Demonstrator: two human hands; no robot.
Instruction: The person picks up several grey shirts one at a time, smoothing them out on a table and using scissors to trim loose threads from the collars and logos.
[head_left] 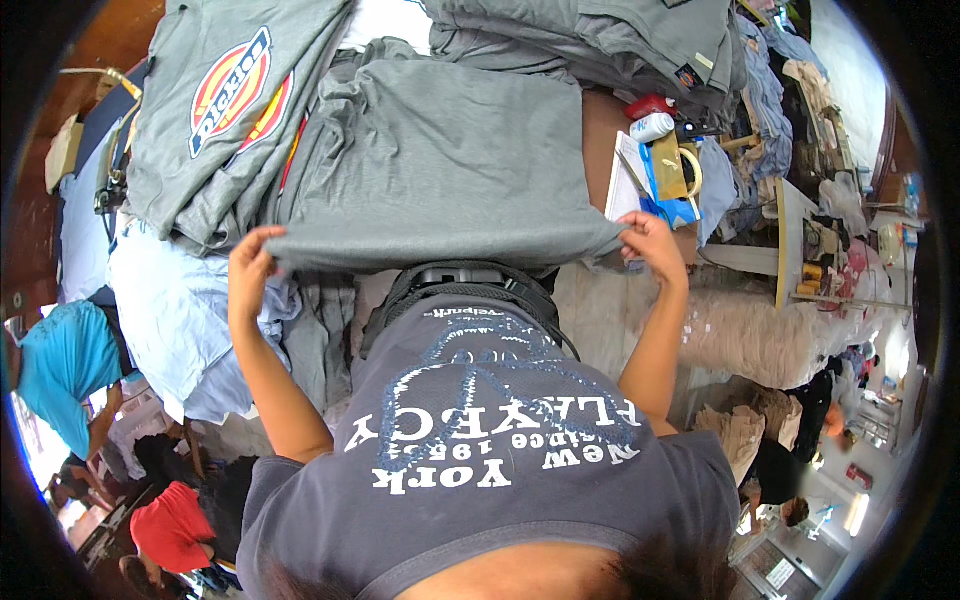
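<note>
A grey T-shirt (450,150) lies spread across the work table in front of me, its near edge drawn out straight over the table's front. My left hand (256,268) is closed in a pinch on the left end of that edge. At the opposite end, my right hand (654,248) pinches the right corner between thumb and fingers. The cloth between both hands is taut, with soft wrinkles farther up. To the left lies a pile of grey shirts (190,180) with a colourful printed emblem on top. Folded grey garments (620,40) are stacked at the far right.
Right of the shirt are scissors (636,176), a tape roll (692,172), a white bottle (652,127) and a red object (650,106). Light blue cloth (190,320) hangs at the left. People in blue (70,350), red (172,530) and black (780,475) are around.
</note>
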